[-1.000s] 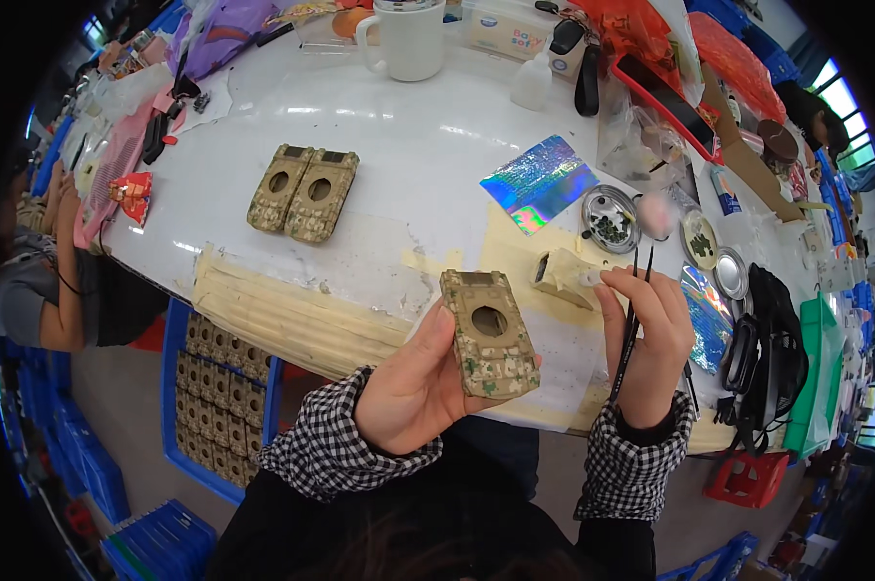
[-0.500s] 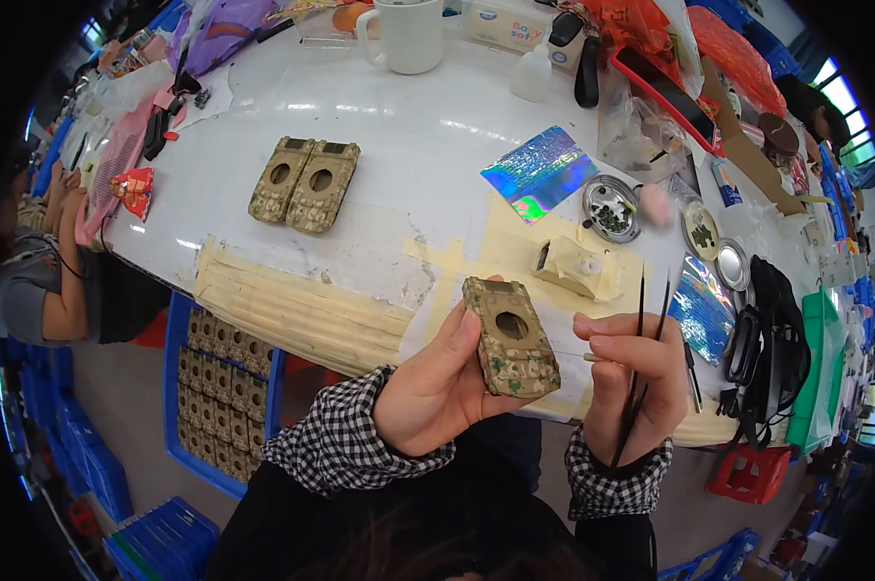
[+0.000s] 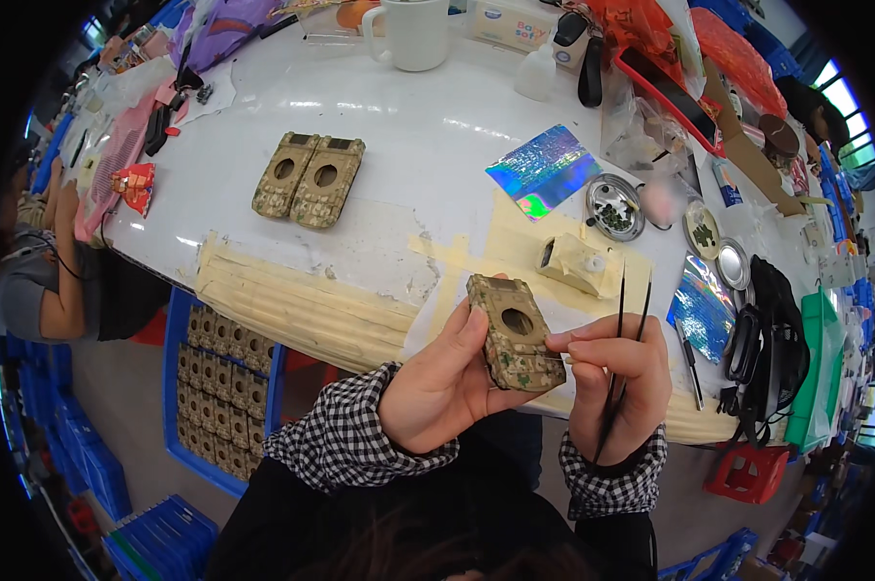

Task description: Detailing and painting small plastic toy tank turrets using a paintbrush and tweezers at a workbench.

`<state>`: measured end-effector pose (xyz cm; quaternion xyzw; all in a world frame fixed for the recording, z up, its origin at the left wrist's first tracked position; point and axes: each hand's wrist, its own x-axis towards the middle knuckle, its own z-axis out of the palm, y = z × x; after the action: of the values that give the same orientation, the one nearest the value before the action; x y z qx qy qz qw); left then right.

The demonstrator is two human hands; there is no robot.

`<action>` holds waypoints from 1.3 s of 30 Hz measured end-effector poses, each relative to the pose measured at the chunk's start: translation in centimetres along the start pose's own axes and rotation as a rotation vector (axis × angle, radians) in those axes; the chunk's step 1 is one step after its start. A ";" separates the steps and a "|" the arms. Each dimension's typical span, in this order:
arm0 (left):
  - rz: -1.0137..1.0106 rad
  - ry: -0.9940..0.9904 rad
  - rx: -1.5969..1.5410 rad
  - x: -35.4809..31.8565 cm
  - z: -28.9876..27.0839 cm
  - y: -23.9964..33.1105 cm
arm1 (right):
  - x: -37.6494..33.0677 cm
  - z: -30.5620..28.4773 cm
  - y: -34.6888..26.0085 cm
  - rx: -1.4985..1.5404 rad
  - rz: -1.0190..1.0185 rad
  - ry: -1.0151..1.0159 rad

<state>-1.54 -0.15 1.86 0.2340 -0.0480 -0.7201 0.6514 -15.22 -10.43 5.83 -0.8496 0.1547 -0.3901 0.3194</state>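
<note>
My left hand [image 3: 432,387] is closed round a camouflage-painted toy tank hull [image 3: 507,351], tilted, its round opening facing up. At the hull's right edge are the fingertips of my right hand [image 3: 631,382]. That hand is closed round black tweezers [image 3: 622,302], their two prongs pointing up and away from the hull. Its thumb and forefinger also pinch something thin and small against the hull, too fine to make out. On the white table [image 3: 399,126], two more hulls [image 3: 325,182] stand side by side. Just beyond my hands sits a tape-covered block [image 3: 578,266].
At the right are a round metal tin [image 3: 614,208] of small dark green bits, shiny foil sheets [image 3: 544,172], a pen [image 3: 690,363] and a black bag [image 3: 771,339]. A white mug [image 3: 413,37] stands at the back. Below left, a blue crate [image 3: 178,387] holds many hulls. A person sits at the far left.
My right hand has moved left and slightly down, bringing its fingertips from beside the hull to its edge. My left hand still holds the hull, nearly in place.
</note>
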 end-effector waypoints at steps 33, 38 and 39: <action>0.112 -0.132 -0.247 -1.1 -2.3 0.9 | 0.8 -1.8 5.0 -0.397 0.062 0.136; 0.131 -0.142 -0.266 -1.4 -2.6 1.2 | -3.0 -4.0 3.9 -0.145 0.265 0.052; 0.138 -0.148 -0.276 -1.3 -2.7 1.3 | -3.8 -3.9 3.4 -0.082 0.340 0.078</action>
<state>0.74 1.57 0.32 0.0848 -0.0123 -0.6885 0.7201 -20.68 -12.68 3.33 -0.8077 0.3243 -0.3565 0.3396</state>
